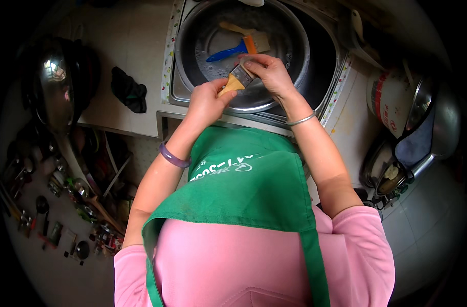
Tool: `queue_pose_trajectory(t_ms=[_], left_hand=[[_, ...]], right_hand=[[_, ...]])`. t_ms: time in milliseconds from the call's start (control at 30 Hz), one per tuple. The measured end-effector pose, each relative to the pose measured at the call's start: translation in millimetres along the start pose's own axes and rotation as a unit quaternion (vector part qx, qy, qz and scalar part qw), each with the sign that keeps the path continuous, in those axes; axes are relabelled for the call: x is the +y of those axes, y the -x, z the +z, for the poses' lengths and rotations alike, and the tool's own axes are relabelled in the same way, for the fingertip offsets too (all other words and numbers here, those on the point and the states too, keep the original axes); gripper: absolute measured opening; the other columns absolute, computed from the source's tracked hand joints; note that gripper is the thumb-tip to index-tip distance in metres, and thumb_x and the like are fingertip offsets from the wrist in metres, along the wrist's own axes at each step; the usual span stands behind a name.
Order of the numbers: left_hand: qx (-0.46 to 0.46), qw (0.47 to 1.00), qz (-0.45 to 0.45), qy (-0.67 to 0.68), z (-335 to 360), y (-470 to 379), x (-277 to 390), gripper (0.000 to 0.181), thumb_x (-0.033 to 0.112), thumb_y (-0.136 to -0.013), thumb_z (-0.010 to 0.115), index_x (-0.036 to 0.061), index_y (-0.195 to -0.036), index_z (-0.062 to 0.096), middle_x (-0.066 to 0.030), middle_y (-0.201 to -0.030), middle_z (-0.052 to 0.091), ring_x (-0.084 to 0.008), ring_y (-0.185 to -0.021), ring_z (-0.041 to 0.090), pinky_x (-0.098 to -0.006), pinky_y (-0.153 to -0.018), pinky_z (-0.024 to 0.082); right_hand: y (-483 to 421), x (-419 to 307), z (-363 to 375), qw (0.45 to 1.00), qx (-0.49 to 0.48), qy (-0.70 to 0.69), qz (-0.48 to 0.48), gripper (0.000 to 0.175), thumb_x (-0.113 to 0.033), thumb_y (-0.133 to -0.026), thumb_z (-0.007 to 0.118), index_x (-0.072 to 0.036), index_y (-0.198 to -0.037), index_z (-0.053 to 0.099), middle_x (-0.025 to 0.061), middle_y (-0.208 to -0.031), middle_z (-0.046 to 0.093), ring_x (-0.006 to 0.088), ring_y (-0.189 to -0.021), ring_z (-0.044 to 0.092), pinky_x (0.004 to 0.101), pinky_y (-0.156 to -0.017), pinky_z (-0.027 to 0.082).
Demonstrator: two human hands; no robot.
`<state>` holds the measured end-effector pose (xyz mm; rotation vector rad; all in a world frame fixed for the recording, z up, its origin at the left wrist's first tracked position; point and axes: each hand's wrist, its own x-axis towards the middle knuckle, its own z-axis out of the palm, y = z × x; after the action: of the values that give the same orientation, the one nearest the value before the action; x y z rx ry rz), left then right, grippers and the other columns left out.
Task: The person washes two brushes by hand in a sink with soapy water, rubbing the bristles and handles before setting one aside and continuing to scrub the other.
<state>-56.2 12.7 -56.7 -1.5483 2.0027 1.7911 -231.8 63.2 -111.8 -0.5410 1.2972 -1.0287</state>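
Observation:
A flat brush with a wooden handle and metal ferrule (242, 75) is held over the near part of a round metal basin (183, 73). My left hand (207, 100) grips its wooden handle. At the other end my right hand (271, 73) has its fingers closed around the pale bristles, which are mostly covered. Inside the basin, in shallow sudsy water, lies a brush with a blue handle and orange band (250, 44). Behind it rests a second wooden-handled brush (233, 27), its head partly hidden by the blue one.
The basin sits in a metal sink (176, 92) edged with patterned tape. A dark cloth (128, 90) lies on the counter to the left, near a large metal wok (55, 84). On the right stand a white bucket (387, 99) and several pans.

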Motion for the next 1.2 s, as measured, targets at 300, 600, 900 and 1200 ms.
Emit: queue_pose_trajectory(t_ms=[300, 600, 900, 1200], left_hand=[[-0.024, 0.998, -0.055, 0.019, -4, -2, -2, 0.036, 0.012, -0.082, 0.063, -0.0029, -0.113, 0.055, -0.0005, -0.069, 0.057, -0.0048, -0.051, 0.048, -0.0202, -0.039, 0.038], [-0.001, 1.0, 0.003, 0.004, -2, -8, -7, 0.032, 0.018, -0.078, 0.064, 0.0015, -0.104, 0.061, -0.0099, -0.063, 0.061, -0.0148, -0.05, 0.057, -0.0287, -0.052, 0.045], [-0.042, 0.997, -0.066, 0.02, -4, -8, -4, 0.033, 0.013, -0.082, 0.063, -0.0014, -0.111, 0.056, 0.0003, -0.067, 0.055, -0.0044, -0.051, 0.047, -0.02, -0.038, 0.037], [-0.019, 0.998, -0.046, 0.037, -4, -11, -11, 0.031, 0.016, -0.08, 0.063, 0.0025, -0.108, 0.06, -0.0031, -0.058, 0.056, -0.0092, -0.041, 0.049, -0.0255, -0.041, 0.039]], right_hand=[[-4, 0, 2, 0.969, 0.042, -0.217, 0.112, 0.026, -0.014, -0.082, 0.063, 0.001, -0.103, 0.06, 0.007, -0.097, 0.063, 0.0117, -0.085, 0.057, 0.0238, -0.076, 0.044], [-14, 9, 0, 0.976, 0.098, -0.187, 0.052, 0.03, -0.013, -0.078, 0.067, 0.006, -0.1, 0.06, 0.0073, -0.091, 0.063, 0.0118, -0.082, 0.057, 0.024, -0.076, 0.043], [-12, 5, 1, 0.993, 0.103, -0.05, 0.019, 0.018, -0.01, -0.081, 0.063, 0.004, -0.092, 0.063, 0.0054, -0.084, 0.063, 0.0101, -0.082, 0.056, 0.022, -0.074, 0.043], [-11, 11, 10, 0.994, 0.108, -0.02, -0.025, 0.02, -0.015, -0.086, 0.059, 0.003, -0.094, 0.064, 0.0051, -0.085, 0.064, 0.0088, -0.077, 0.055, 0.021, -0.071, 0.043]])
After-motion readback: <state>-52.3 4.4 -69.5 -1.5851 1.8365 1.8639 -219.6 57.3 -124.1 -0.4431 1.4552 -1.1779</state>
